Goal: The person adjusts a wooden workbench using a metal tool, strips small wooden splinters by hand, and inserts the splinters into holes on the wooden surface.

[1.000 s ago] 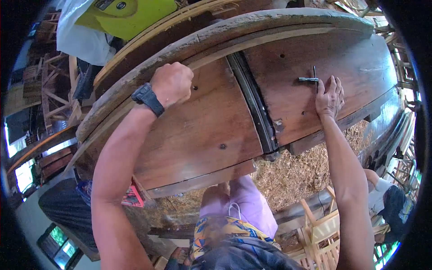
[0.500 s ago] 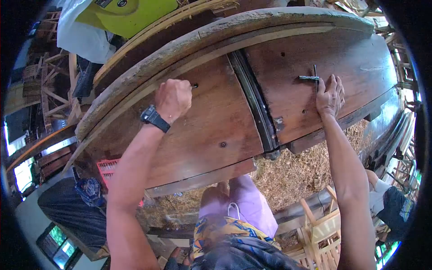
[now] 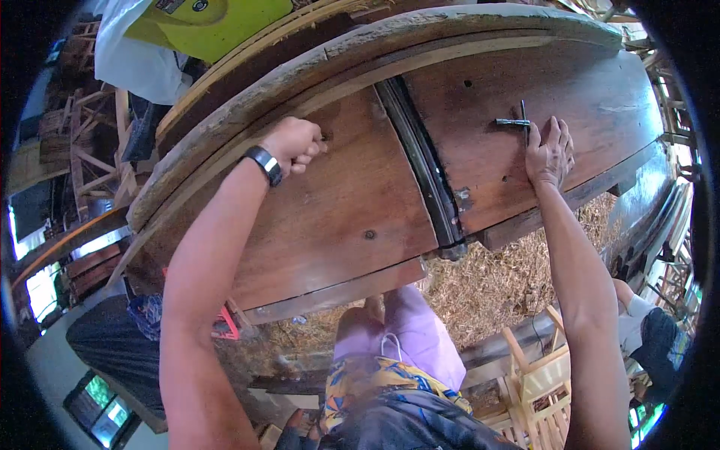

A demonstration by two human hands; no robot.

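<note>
My left hand is closed over the reddish-brown wooden panel, its fingertips beside a small dark hole. Whatever they may grip is hidden. A dark watch circles that wrist. Across the black metal strip, my right hand rests flat on the panel's right half, fingers stretched out. Close to its thumb lies a T-shaped metal tool, a short cylinder with a thin rod crossing it. Another dark hole shows lower on the left half.
A thick rough-edged plank curves along the panel's far side. Beyond it sit a lime-green case and white plastic. Wood shavings cover the ground. A light wooden chair stands lower right, near another person.
My left hand has turned at the wrist over the hole, and its forearm has swung outward to the left. My right hand stays flat in place beside the metal tool.
</note>
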